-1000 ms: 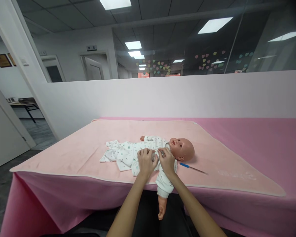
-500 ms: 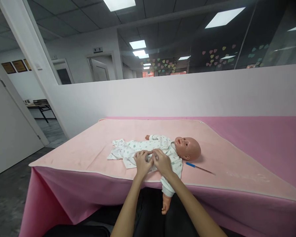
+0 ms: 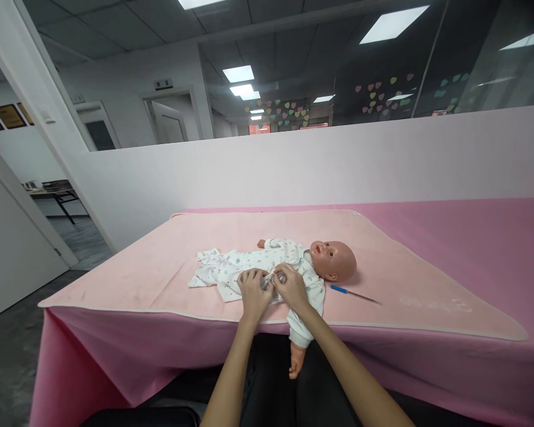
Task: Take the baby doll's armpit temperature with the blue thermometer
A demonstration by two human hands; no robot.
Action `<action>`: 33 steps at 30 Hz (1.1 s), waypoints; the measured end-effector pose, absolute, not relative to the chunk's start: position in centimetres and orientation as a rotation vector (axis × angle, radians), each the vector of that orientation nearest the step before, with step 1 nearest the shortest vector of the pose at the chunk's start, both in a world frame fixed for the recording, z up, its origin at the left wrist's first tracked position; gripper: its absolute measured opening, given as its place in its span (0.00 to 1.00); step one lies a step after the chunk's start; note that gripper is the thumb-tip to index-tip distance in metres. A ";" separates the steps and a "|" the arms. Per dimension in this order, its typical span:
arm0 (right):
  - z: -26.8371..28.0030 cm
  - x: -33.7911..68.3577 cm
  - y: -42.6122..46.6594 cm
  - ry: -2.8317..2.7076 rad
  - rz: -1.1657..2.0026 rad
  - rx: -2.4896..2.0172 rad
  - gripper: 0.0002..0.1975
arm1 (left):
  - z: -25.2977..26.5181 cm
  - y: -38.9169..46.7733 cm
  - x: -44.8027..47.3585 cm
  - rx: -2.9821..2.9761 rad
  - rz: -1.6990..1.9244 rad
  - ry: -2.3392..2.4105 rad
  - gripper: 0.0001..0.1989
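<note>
A baby doll (image 3: 334, 261) lies on its back, head to the right, dressed in a white patterned baby outfit (image 3: 242, 263). Over the middle of the outfit, my left hand (image 3: 254, 292) pinches a bit of its fabric. Close beside it, my right hand (image 3: 291, 286) grips the same fabric with bent fingers; the fingertips of both hands almost meet. What exactly lies between the fingertips is too small to make out. One doll arm (image 3: 297, 359) hangs over the table's front edge toward my lap. Its other hand (image 3: 261, 244) shows on the far side.
Right of the doll lies a thin tool with a blue handle (image 3: 339, 289). A peach blanket (image 3: 409, 270) covers part of the pink tablecloth (image 3: 485, 237). Behind the table stands a white half wall (image 3: 338, 166) with glass above it; a door (image 3: 18, 237) is at the left.
The view has shifted slightly, so everything sits a little further left. Both hands stay at the outfit's middle, the fingertips slightly rearranged on the fabric. The doll and the blue-handled tool lie as before.
</note>
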State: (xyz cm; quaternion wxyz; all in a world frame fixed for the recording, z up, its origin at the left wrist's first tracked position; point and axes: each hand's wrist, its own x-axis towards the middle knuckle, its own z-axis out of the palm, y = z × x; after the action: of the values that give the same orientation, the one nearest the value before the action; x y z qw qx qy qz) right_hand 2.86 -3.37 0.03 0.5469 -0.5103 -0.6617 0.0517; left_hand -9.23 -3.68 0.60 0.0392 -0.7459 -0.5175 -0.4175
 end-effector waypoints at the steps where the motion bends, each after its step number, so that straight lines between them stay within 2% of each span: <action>1: 0.0 2.9 -3.4 -1.561 0.127 -1.210 0.06 | 0.7 -3.8 -9.2 -2.280 -1.262 -1.570 0.05; 33: 0.0 2.9 -3.1 -1.575 0.139 -1.217 0.08 | 0.5 -3.7 -9.1 -2.273 -1.068 -1.458 0.06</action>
State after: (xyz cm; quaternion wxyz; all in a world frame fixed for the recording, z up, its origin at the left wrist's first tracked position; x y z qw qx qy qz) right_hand 2.94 -3.14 -0.01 0.5424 -0.5123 -0.6632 0.0585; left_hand -9.05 -3.73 0.54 0.1183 -0.7772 -0.4986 -0.3653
